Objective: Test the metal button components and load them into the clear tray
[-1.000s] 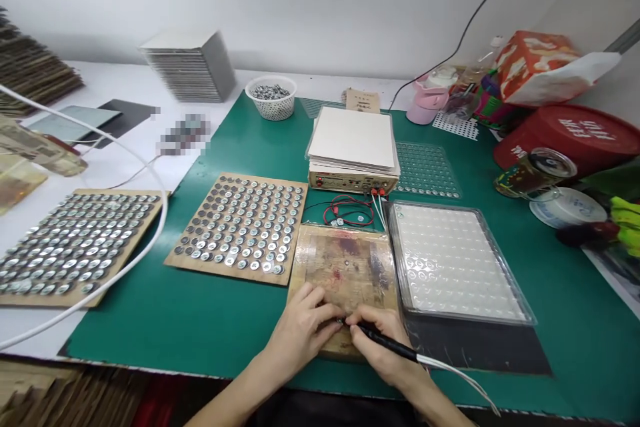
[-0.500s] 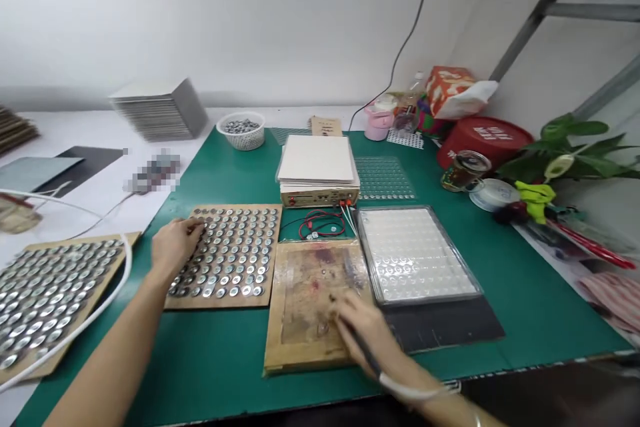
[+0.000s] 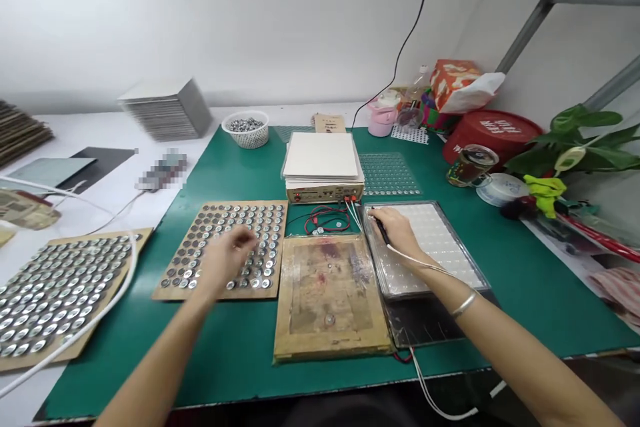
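Observation:
My right hand (image 3: 395,230) is closed around a black pen-shaped tool (image 3: 381,228) with a thin white cable running back along the wrist. The tool's tip is at the upper left corner of a clear tray (image 3: 443,210) with a white sheet and rows of small round cells. Over a brown board (image 3: 160,290) covered with rows of round metal button cells (image 3: 207,227), my left hand (image 3: 227,257) has its fingers drawn together. Blur hides whatever is in them. Between the two stands a worn, tape-edged wooden pad (image 3: 327,293) with a small round spot near its front.
Behind the pad, white sheets (image 3: 323,155) are stacked on a meter box (image 3: 325,193) with red and black leads. A second filled board (image 3: 65,293) lies at left under a white cable. A white basket (image 3: 246,130) holds metal pieces. Right: glass mug (image 3: 473,165), plant (image 3: 585,140).
My right hand has moved from the wooden pad up and right to the clear tray, tool in hand. My left hand has shifted right and nearer across the board. The view has turned slightly.

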Available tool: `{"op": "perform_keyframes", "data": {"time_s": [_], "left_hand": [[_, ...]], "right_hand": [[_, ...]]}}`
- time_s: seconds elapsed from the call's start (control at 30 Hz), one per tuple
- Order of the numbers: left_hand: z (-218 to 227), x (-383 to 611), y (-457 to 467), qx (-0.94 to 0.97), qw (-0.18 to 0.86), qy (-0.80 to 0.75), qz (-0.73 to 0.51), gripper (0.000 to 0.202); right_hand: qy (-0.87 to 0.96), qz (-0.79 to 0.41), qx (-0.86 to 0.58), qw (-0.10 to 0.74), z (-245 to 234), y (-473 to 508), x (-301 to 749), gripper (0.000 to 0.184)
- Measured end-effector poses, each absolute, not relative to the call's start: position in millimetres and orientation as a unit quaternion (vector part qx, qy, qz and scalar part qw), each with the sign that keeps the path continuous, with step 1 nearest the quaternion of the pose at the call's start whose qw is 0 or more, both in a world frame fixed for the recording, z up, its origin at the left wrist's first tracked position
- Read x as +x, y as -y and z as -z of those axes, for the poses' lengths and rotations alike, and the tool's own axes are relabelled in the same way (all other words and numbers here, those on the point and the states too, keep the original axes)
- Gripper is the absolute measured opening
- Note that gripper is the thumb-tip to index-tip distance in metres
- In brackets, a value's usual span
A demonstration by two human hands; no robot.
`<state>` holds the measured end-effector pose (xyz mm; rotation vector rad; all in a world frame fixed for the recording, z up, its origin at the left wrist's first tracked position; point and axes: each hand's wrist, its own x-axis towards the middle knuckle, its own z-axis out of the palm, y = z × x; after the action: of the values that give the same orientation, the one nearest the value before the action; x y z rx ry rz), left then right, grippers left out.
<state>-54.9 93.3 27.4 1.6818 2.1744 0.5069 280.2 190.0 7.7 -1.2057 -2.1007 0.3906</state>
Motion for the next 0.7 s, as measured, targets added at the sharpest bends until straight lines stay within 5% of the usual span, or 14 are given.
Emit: {"op": "perform_keyframes", "data": {"time_s": [0.1,0.33,0.7], "left_hand": [[-4,13,-43,0.704,0.285,-0.622,-0.189,0.007],[29,59,-1,0.767,0.167,-0.549,-0.287,0.014],[30,54,-6,0.756,0.201,-0.546,-0.299,0.011]], "right_hand": [[0.764,-0.176,-0.487,0.386,-20,-153,273,0.021],[0.699,-0.480,-0.455,0.273,2,-40,238,0.012],[0.732,-0.437,-0.461,0.248,10,-39,237,0.016]]}}
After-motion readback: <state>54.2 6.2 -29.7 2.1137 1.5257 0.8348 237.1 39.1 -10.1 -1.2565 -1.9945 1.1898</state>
